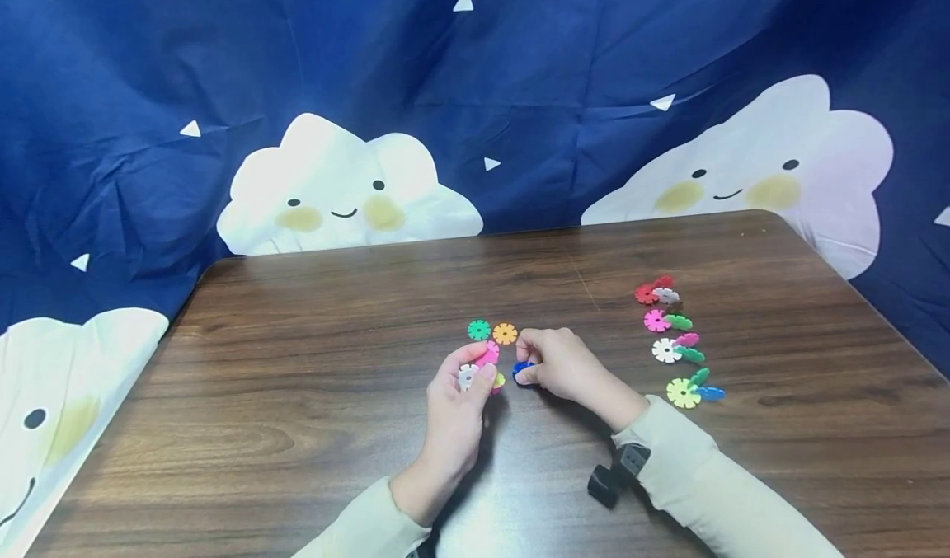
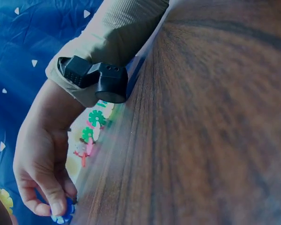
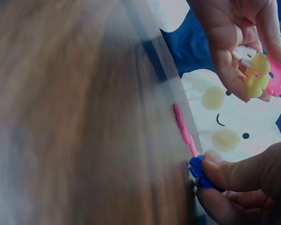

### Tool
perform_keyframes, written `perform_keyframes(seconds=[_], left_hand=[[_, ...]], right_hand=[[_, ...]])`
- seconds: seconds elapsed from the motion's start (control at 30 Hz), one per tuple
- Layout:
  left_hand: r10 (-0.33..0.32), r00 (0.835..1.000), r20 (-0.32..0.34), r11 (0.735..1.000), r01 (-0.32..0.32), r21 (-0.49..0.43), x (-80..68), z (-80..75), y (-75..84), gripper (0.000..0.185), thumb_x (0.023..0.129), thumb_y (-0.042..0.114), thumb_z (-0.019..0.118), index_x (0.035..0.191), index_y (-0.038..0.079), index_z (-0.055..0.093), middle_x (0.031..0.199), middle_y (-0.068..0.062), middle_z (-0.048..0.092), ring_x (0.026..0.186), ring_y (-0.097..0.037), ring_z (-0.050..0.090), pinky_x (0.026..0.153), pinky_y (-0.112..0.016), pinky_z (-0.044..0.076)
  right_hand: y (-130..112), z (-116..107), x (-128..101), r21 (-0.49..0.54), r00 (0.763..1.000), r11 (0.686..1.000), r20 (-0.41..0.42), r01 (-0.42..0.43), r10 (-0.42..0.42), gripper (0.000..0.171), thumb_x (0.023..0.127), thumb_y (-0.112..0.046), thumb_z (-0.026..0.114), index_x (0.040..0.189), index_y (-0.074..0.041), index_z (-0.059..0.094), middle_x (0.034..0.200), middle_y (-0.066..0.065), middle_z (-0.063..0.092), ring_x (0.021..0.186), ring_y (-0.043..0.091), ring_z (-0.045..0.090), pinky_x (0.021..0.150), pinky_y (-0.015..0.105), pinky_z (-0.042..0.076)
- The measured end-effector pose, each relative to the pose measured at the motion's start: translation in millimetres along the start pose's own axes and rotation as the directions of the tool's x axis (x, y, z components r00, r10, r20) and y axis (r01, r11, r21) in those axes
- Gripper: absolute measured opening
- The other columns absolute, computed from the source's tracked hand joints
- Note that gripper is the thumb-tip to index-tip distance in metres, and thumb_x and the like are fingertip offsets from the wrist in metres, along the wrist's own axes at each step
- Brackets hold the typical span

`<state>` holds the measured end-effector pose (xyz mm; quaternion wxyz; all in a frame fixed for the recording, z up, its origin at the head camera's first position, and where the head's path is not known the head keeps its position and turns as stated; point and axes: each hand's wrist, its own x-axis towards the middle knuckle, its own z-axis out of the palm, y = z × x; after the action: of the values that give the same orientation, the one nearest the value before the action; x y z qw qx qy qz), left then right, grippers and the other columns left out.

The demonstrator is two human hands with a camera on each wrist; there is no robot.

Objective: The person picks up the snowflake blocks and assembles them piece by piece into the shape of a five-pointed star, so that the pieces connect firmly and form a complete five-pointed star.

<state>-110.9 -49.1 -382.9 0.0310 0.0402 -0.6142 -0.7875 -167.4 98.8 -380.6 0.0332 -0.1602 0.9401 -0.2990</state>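
My left hand (image 1: 462, 393) grips a joined cluster of white, pink and yellow plastic snowflake discs (image 1: 481, 368), lifted off the dark wooden table (image 1: 297, 377) at centre. My right hand (image 1: 562, 364) pinches a blue plastic snowflake disc (image 1: 522, 368) against the table just right of it, likely for slotting in.

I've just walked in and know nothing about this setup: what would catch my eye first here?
Two hands meet mid-table: the left hand holds a joined cluster of white, pink and yellow snowflake discs, while the right hand pinches a blue disc. A row of colourful disc pieces lies to the right on the wooden table, before a blue curtain with smiling clouds.
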Motion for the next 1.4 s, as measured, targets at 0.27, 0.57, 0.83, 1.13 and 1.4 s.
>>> perform_keyframes(seconds=[0.27,0.57,0.83,1.13,1.4], left_hand=[[0.021,0.999,0.024,0.999,-0.022,0.045,-0.5,-0.3,0.4,0.023,0.087,-0.004,0.056,0.11,-0.006,0.057,0.106,-0.02,0.062,0.065,-0.003,0.052,0.051,-0.014,0.041],[0.063,0.997,0.044,0.995,-0.066,0.081,0.7,-1.9,-1.1,0.026,0.087,-0.001,0.059,0.112,-0.002,0.06,0.1,-0.018,0.064,0.053,-0.006,0.046,0.04,-0.016,0.033],[0.132,0.989,0.069,0.987,-0.138,0.088,0.9,-3.0,-3.1,0.025,0.086,0.0,0.061,0.111,-0.001,0.062,0.103,-0.02,0.065,0.07,-0.003,0.057,0.056,-0.014,0.047],[0.187,0.974,0.125,0.977,-0.198,0.076,-2.5,-4.0,-2.7,0.028,0.084,-0.003,0.062,0.112,-0.003,0.062,0.103,-0.02,0.065,0.067,-0.001,0.056,0.056,-0.012,0.046],[0.241,0.955,0.173,0.952,-0.267,0.149,-5.2,-5.0,-2.2,0.03,0.083,-0.003,0.063,0.112,-0.001,0.062,0.107,-0.017,0.065,0.055,0.002,0.047,0.052,-0.01,0.042]], right_hand=[[3.1,-5.5,-8.8,0.023,0.994,0.997,-0.085,0.068,-0.066,0.011,0.079,-0.01,0.071,0.088,-0.008,0.067,0.058,-0.006,0.056,0.054,0.005,0.049,0.057,0.025,0.044],[-3.5,-11.6,-19.2,0.226,0.935,0.944,-0.315,0.239,-0.162,0.011,0.085,-0.003,0.064,0.083,-0.01,0.056,0.06,-0.005,0.058,0.055,0.004,0.054,0.056,0.021,0.047],[-11.4,-12.2,-24.9,0.299,0.915,0.904,-0.355,0.304,-0.19,0.009,0.085,-0.001,0.062,0.086,-0.008,0.056,0.066,-0.004,0.062,0.059,0.004,0.058,0.054,0.021,0.05],[-14.0,-11.8,-29.9,0.238,0.875,0.888,-0.392,0.394,-0.283,0.012,0.084,0.0,0.063,0.087,-0.01,0.057,0.064,-0.006,0.059,0.058,0.002,0.054,0.049,0.019,0.045],[-15.5,-11.6,-33.5,0.202,0.842,0.871,-0.422,0.449,-0.336,0.015,0.081,0.003,0.065,0.085,-0.009,0.057,0.063,-0.007,0.057,0.057,0.001,0.05,0.047,0.018,0.041]])
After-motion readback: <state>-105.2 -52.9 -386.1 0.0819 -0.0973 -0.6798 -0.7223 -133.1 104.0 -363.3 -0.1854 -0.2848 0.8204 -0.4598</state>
